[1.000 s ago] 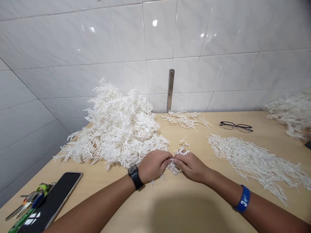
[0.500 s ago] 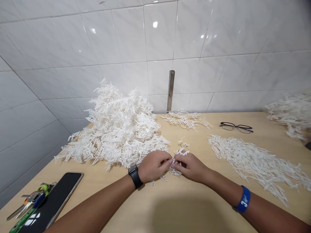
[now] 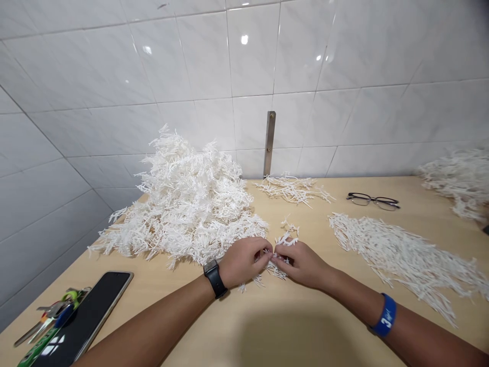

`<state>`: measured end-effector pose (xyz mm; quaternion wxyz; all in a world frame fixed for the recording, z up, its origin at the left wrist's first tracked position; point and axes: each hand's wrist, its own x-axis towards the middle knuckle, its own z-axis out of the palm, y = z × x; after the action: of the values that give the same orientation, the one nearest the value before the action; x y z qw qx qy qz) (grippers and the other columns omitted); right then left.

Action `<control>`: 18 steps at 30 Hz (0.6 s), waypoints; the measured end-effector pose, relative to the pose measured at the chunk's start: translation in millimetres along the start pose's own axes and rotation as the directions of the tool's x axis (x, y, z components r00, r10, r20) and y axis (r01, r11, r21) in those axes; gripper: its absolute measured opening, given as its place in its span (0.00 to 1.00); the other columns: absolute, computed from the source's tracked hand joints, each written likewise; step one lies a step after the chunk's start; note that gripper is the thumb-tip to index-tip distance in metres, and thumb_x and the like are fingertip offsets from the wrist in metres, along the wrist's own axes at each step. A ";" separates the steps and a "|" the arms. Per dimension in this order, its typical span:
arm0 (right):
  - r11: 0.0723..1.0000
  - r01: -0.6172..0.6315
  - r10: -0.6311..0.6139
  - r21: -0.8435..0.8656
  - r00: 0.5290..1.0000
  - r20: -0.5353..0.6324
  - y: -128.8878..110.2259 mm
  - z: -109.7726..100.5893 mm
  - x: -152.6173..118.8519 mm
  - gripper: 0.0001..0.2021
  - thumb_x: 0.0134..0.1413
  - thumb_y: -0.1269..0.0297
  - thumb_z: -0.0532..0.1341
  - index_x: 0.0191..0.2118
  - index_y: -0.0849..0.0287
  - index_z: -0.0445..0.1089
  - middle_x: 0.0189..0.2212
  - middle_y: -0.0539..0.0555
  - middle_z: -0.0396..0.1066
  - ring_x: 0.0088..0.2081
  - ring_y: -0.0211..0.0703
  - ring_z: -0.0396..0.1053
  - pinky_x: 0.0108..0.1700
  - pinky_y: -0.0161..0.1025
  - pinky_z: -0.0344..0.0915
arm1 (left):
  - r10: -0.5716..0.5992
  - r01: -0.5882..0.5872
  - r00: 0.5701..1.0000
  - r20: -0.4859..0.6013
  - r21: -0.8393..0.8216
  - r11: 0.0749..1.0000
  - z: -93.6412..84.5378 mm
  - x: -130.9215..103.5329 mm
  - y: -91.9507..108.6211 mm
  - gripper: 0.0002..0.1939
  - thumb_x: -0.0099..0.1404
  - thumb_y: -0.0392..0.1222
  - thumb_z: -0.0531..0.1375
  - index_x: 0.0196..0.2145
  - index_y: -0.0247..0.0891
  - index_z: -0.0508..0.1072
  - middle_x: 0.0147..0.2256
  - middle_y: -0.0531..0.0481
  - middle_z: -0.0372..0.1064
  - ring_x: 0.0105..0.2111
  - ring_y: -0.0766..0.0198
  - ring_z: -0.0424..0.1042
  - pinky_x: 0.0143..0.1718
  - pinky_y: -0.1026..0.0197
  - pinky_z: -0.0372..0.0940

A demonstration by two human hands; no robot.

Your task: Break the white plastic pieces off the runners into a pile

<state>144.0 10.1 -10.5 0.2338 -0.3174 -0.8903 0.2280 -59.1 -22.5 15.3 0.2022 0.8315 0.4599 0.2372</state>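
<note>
My left hand [image 3: 243, 262], with a black watch on its wrist, is closed in a pinch at the middle of the table. Fingertip to fingertip with it is my right hand [image 3: 304, 264], also pinching, a blue band on its forearm. Between them is a small white branched plastic piece [image 3: 286, 239], its twigs showing over the right fingers; the pinched part is mostly hidden. More white bits [image 3: 278, 271] lie on the table under the fingers. Left and behind rises a large heap of white branched pieces [image 3: 191, 199], close to my left hand.
Thin white strips [image 3: 397, 250] are spread out at the right, with another white pile [image 3: 458, 178] beyond. Loose white twigs [image 3: 294, 188] lie near the wall below a metal bracket [image 3: 269, 145]. Glasses [image 3: 372, 200] rest at back right; a phone [image 3: 95, 311] and keys [image 3: 57, 311] at front left.
The fingertips of my two hands have shifted very slightly while still pinching the white piece. The whole view has moved a touch; the piles look the same.
</note>
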 end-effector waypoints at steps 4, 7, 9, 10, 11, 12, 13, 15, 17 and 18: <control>1.000 0.001 -0.001 -0.021 1.000 -0.010 0.1 0.2 0.5 0.15 0.61 0.61 0.54 0.23 0.57 0.59 0.18 0.47 0.60 0.22 0.35 0.56 0.28 0.34 0.50 | 0.001 -0.002 1.000 0.006 0.083 0.997 3.7 -0.8 -2.2 0.09 0.70 0.42 0.52 0.36 0.40 0.71 0.34 0.50 0.73 0.35 0.63 0.69 0.36 0.62 0.58; 0.999 -0.013 0.012 -0.034 1.000 -0.012 -0.1 0.9 0.5 0.14 0.61 0.60 0.54 0.24 0.58 0.61 0.19 0.47 0.61 0.22 0.35 0.56 0.28 0.34 0.50 | 0.012 -0.014 1.000 0.017 0.155 0.988 5.3 -1.0 -2.8 0.12 0.72 0.43 0.49 0.35 0.39 0.69 0.33 0.49 0.72 0.34 0.61 0.68 0.36 0.61 0.58; 0.999 -0.015 0.015 -0.040 1.000 -0.010 -0.1 1.1 0.2 0.13 0.61 0.60 0.55 0.25 0.57 0.63 0.19 0.47 0.62 0.23 0.36 0.57 0.28 0.34 0.51 | 0.026 -0.030 0.999 0.027 0.187 0.982 5.0 -0.9 -2.4 0.14 0.72 0.43 0.48 0.33 0.39 0.68 0.31 0.49 0.71 0.33 0.61 0.67 0.35 0.61 0.57; 0.999 -0.015 0.015 -0.046 1.000 -0.007 0.0 1.2 0.2 0.13 0.60 0.60 0.56 0.26 0.57 0.63 0.19 0.47 0.63 0.23 0.36 0.57 0.28 0.34 0.51 | 0.034 -0.039 0.999 0.030 0.196 0.980 4.7 -0.7 -2.1 0.15 0.72 0.43 0.47 0.32 0.39 0.68 0.30 0.49 0.71 0.32 0.62 0.67 0.34 0.61 0.56; 0.999 -0.016 0.016 -0.052 1.000 -0.004 0.4 1.3 0.1 0.13 0.60 0.59 0.57 0.26 0.57 0.63 0.19 0.47 0.63 0.23 0.36 0.57 0.29 0.34 0.51 | 0.040 -0.046 0.999 0.030 0.201 0.979 4.4 -0.5 -2.0 0.15 0.73 0.44 0.47 0.31 0.39 0.67 0.29 0.50 0.70 0.31 0.62 0.66 0.34 0.61 0.56; 0.998 -0.017 0.017 -0.056 1.000 -0.001 0.8 1.4 0.1 0.13 0.59 0.58 0.58 0.25 0.57 0.63 0.19 0.47 0.63 0.23 0.36 0.57 0.29 0.34 0.51 | 0.044 -0.049 0.999 0.028 0.205 0.978 4.2 -0.4 -1.9 0.16 0.73 0.44 0.47 0.30 0.39 0.67 0.28 0.50 0.69 0.31 0.62 0.65 0.33 0.61 0.55; 0.998 -0.016 0.016 -0.057 1.000 0.001 1.4 1.6 0.1 0.14 0.59 0.57 0.58 0.25 0.57 0.62 0.19 0.47 0.63 0.23 0.36 0.57 0.29 0.34 0.51 | 0.045 -0.050 0.999 0.025 0.209 0.977 4.2 -0.3 -2.0 0.17 0.73 0.44 0.47 0.29 0.39 0.66 0.28 0.50 0.68 0.30 0.63 0.65 0.33 0.61 0.55; 0.999 -0.010 0.010 -0.048 1.000 -0.001 2.6 2.1 0.2 0.16 0.60 0.55 0.58 0.24 0.57 0.60 0.19 0.47 0.62 0.23 0.36 0.56 0.29 0.34 0.51 | 0.043 -0.046 0.999 0.022 0.217 0.975 4.5 -0.2 -2.7 0.19 0.73 0.46 0.46 0.27 0.38 0.65 0.26 0.50 0.67 0.29 0.63 0.64 0.32 0.61 0.54; 1.000 -0.003 0.003 -0.028 1.000 -0.006 3.2 2.5 0.1 0.18 0.62 0.55 0.56 0.23 0.57 0.59 0.19 0.47 0.61 0.23 0.36 0.56 0.29 0.34 0.51 | 0.041 -0.045 0.999 0.022 0.219 0.975 5.3 -0.3 -3.9 0.21 0.73 0.47 0.46 0.25 0.38 0.65 0.25 0.50 0.66 0.29 0.63 0.64 0.31 0.61 0.53; 1.000 -0.001 0.001 -0.018 1.000 -0.005 3.4 2.6 0.0 0.18 0.63 0.55 0.55 0.23 0.57 0.58 0.19 0.47 0.61 0.23 0.36 0.56 0.29 0.34 0.51 | 0.041 -0.045 0.999 0.022 0.216 0.975 5.7 -0.4 -4.5 0.21 0.73 0.47 0.46 0.25 0.38 0.65 0.25 0.50 0.66 0.29 0.63 0.64 0.32 0.61 0.54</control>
<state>144.0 11.7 -14.5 0.2333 -0.3204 -0.8915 0.2194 -59.0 -21.3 8.2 0.1095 0.8604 0.4629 0.1828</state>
